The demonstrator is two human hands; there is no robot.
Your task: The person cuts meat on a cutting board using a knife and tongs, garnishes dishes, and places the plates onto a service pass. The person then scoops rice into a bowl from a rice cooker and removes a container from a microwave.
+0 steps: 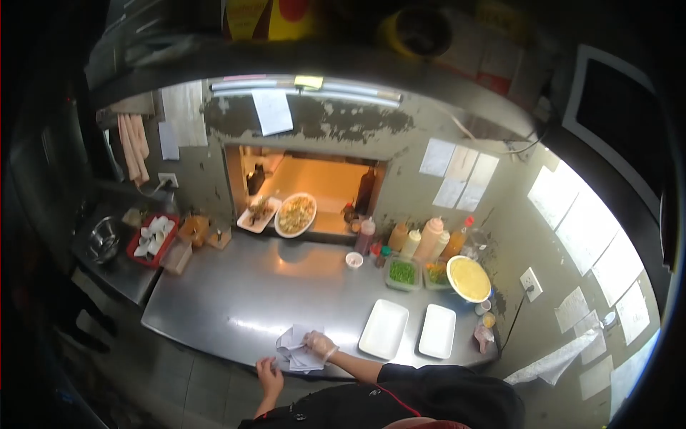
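Note:
Loose white paper slips (pixel 306 357) lie at the front edge of the steel counter (pixel 214 304). My right hand (pixel 320 346), in a clear glove, rests on them with its fingers bent at the papers; whether it grips one is too small to tell. My left hand (pixel 269 375) is at the counter's edge, just left of the papers, its fingers curled and partly blurred. To the right of my hands stand two white rectangular plates, a larger one (pixel 384 329) and a narrower one (pixel 436 332).
Two filled dishes (pixel 296 215) sit on the pass window's ledge. Sauce bottles (pixel 431 236), a tub of chopped greens (pixel 404 272) and a round yellow-topped container (pixel 469 279) stand at the right back. A red basket (pixel 153 242) of white spoons is at the left.

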